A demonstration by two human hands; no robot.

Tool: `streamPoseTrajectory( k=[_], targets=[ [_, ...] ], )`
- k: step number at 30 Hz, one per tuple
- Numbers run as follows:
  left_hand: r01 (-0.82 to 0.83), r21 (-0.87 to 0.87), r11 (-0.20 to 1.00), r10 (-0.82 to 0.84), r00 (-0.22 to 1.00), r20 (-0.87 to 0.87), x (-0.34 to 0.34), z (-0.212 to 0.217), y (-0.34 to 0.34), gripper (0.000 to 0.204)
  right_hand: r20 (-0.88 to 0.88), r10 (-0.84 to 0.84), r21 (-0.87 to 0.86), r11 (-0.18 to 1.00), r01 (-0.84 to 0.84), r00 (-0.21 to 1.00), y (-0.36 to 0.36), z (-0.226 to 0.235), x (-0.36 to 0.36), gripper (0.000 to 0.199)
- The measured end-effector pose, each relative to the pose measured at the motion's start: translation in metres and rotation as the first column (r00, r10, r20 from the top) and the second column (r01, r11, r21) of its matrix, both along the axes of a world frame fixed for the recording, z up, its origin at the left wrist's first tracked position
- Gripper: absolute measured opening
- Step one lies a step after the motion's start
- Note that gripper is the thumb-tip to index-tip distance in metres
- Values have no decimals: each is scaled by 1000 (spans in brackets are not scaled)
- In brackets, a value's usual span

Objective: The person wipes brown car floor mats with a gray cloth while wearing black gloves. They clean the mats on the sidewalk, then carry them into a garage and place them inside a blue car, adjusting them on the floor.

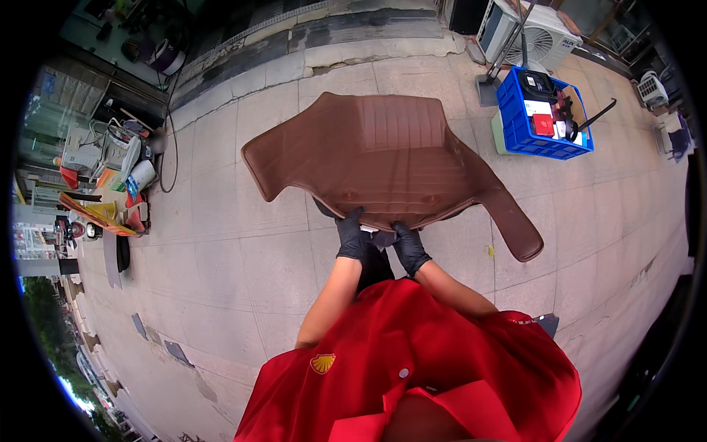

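A large brown car floor mat [368,158] with stitched ribs and a long flap on its right side stretches out in front of me. My left hand [350,236], in a black glove, grips its near edge left of the middle. On the same edge, a little to the right, my right hand [409,247] holds on in a matching black glove. The thumbs lie on the upper face of the mat; the other fingers are hidden beneath it. Between the hands a small white tag shows under the edge.
At the upper right a blue crate [549,144] holds boxes and tools, near a white air conditioner unit [537,40]. Cluttered goods, including a yellow-edged tray [96,214], stand on the left. A stone step [368,51] crosses the far side; pale floor tiles [213,272] surround me.
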State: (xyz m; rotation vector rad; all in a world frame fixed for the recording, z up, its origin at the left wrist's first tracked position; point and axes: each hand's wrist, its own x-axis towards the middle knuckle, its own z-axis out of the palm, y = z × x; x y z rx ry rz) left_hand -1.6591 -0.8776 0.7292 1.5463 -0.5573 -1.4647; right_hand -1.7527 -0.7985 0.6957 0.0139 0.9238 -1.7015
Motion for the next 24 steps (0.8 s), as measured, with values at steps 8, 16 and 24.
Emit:
streamPoseTrajectory(
  k=[8, 16, 24],
  targets=[
    [-53, 24, 998, 58, 959, -276, 8, 8, -324, 12, -354, 510, 162, 859, -486, 784, -225, 83, -71, 52],
    [180, -322, 929, -99, 963, 251, 29, 100, -577, 47, -41, 391, -219, 894, -391, 919, -385, 290, -149, 62],
    [703, -454, 548, -311, 675, 669, -87, 252, -793, 76, -277, -497, -748, 648, 141, 822, -803, 293, -168, 47]
  ],
)
